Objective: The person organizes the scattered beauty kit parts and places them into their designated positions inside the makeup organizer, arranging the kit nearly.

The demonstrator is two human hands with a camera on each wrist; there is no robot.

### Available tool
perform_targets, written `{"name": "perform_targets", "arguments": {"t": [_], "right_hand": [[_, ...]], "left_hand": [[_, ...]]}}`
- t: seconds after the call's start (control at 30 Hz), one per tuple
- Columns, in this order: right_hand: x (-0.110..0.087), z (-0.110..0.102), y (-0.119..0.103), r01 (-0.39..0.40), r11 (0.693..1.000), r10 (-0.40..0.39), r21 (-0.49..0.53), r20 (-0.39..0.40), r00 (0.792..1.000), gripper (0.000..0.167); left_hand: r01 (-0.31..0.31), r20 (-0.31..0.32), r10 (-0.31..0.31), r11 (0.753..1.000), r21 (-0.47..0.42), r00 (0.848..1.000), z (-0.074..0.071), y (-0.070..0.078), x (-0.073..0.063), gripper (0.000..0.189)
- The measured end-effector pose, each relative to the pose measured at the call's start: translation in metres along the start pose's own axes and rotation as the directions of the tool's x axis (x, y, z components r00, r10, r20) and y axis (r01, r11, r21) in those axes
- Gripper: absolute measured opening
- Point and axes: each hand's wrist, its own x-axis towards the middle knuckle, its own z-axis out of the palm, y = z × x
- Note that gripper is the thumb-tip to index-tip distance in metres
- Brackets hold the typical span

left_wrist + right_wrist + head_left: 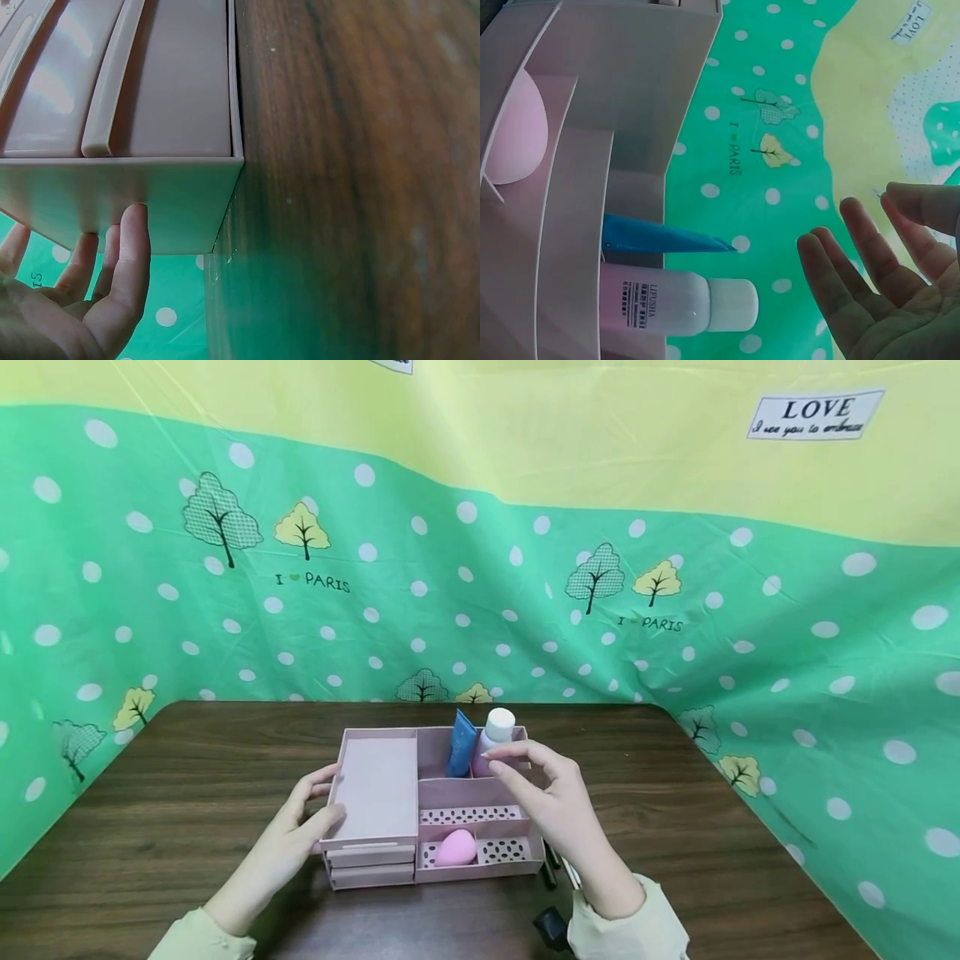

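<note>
A pale pink desk organizer (375, 789) stands on the table, with drawers (372, 874) at its lower left front. My left hand (300, 828) touches its left side, fingers against the side wall (187, 202) in the left wrist view. In the back right compartments stand a blue squeeze tube (660, 235) and a pink bottle (656, 300) with a white cap. My right hand (555, 789) is close to the bottle, fingers spread and holding nothing; the right wrist view shows a gap between them. A pink makeup sponge (456, 848) sits in a front compartment.
Thin dark sticks (550, 868) lie on the table at the organizer's right, partly hidden by my right arm. Nearer to me is a small black object (552, 928), its kind unclear. Behind the wooden table (187, 777) hangs a green and yellow curtain (420, 635).
</note>
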Motion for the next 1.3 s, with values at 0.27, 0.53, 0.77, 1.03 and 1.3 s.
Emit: {"name": "perform_targets", "arguments": {"t": [0.27,0.53,0.77,1.03,1.3], "right_hand": [[-0.001,0.001,0.006,-0.014,1.000,0.013,0.011,0.035,0.999,0.016],[-0.005,-0.003,0.015,-0.014,1.000,0.015,-0.007,0.049,0.999,0.014],[-0.011,-0.008,0.023,-0.034,0.996,0.038,-0.077,0.048,0.998,0.012],[-0.019,-0.014,0.028,-0.099,0.990,0.103,-0.104,0.027,0.994,0.012],[-0.023,-0.019,0.034,-0.097,0.987,0.102,-0.127,0.039,0.994,0.012]], "left_hand": [[0.012,-0.008,-0.012,1.000,-0.003,1.000,0.001,0.003,0.001,0.055],[0.015,-0.008,-0.015,1.000,-0.002,1.000,0.001,0.003,0.001,0.055],[0.015,-0.004,-0.015,1.000,-0.010,1.000,0.000,0.004,0.001,0.055],[0.007,0.003,-0.007,1.000,-0.015,1.000,0.000,0.004,0.001,0.055],[0.004,0.006,-0.004,1.000,-0.016,1.000,0.000,0.004,0.001,0.055]]}}
